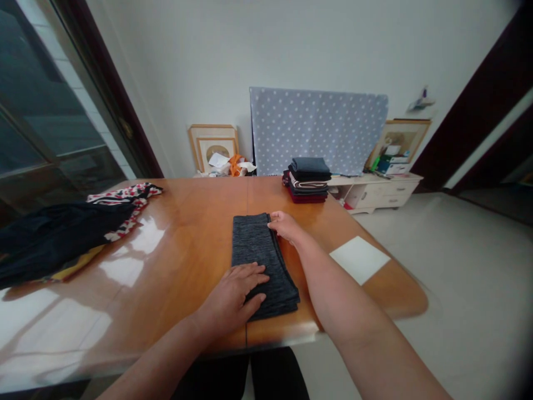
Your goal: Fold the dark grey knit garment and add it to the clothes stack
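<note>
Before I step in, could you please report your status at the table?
Left hand resting on folded dark garment; right hand at its far right corner. White sheet to the right, folded stack beyond.

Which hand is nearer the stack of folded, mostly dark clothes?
Right. The right hand is short of the stack, touching the folded dark grey garment at its far end; the left hand lies farther back on it.
</note>
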`<state>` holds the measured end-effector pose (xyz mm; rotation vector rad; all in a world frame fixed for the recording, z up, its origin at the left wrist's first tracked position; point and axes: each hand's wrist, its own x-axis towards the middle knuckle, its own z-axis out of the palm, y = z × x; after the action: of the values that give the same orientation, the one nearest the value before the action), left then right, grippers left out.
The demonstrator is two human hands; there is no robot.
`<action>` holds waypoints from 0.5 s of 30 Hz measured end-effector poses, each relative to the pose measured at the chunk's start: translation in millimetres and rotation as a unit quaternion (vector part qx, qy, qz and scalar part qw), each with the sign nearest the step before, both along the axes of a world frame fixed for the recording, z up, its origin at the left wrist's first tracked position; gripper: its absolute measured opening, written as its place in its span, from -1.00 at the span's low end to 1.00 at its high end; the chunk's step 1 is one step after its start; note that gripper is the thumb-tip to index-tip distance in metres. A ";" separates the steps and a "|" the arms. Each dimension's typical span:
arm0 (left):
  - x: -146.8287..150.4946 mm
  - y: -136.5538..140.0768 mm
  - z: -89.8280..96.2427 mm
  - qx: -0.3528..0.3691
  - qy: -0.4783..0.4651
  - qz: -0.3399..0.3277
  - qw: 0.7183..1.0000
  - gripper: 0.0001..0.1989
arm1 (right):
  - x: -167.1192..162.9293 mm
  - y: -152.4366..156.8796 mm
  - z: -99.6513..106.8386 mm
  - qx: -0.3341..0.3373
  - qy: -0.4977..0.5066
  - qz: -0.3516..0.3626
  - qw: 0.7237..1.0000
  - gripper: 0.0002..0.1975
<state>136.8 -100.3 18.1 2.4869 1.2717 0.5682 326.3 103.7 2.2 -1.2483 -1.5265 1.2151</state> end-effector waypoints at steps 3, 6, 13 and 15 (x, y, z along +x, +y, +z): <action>-1.6 -0.6 7.4 -0.004 0.014 -0.001 1.000 -0.61 | -0.6 2.4 -3.5 0.009 -0.017 -0.005 1.000 -0.69; 10.1 -4.4 20.0 0.006 0.004 0.009 1.000 -0.66 | -0.8 4.3 -6.6 0.019 -0.035 -0.016 0.999 -0.68; 55.6 -18.4 26.8 0.002 0.022 0.014 1.000 -0.72 | -0.3 5.3 -8.3 0.045 -0.058 -0.024 0.997 -0.66; 59.6 -17.7 24.9 0.005 0.033 0.029 0.999 -0.81 | -0.1 5.6 -8.5 0.052 -0.063 -0.025 0.996 -0.65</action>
<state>196.4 -118.0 43.0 2.5028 1.3721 0.5119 326.2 109.3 -6.3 -1.3077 -1.6176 1.0282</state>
